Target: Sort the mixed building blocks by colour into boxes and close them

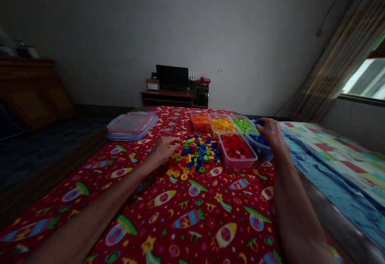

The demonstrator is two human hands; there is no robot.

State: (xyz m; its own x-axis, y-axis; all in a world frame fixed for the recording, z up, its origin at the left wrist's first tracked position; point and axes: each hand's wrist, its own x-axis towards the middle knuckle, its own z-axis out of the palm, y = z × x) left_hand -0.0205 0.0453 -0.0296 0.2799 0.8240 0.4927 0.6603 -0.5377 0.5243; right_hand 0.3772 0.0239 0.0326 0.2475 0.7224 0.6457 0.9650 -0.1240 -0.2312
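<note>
A mixed pile of toy building bricks [197, 154], in blue, green, yellow, red and orange, lies on the tablecloth. At its left edge is my left hand [164, 149], thumb and fingers a little apart with nothing visible between them. My right hand [270, 132] pinches a blue brick [258, 123] over the round tub [262, 152] of blue bricks. Left of that tub stands a clear box [239, 163] of red bricks. Behind it are boxes of orange bricks [200, 120], yellow bricks [223, 125] and light green bricks [243, 125].
Stacked plastic lids [132, 125] lie at the table's left edge. A red patterned cloth [192, 216] covers the table. To the right is a bed [337, 156] with a patchwork cover. A monitor [172, 78] stands on a low desk by the far wall.
</note>
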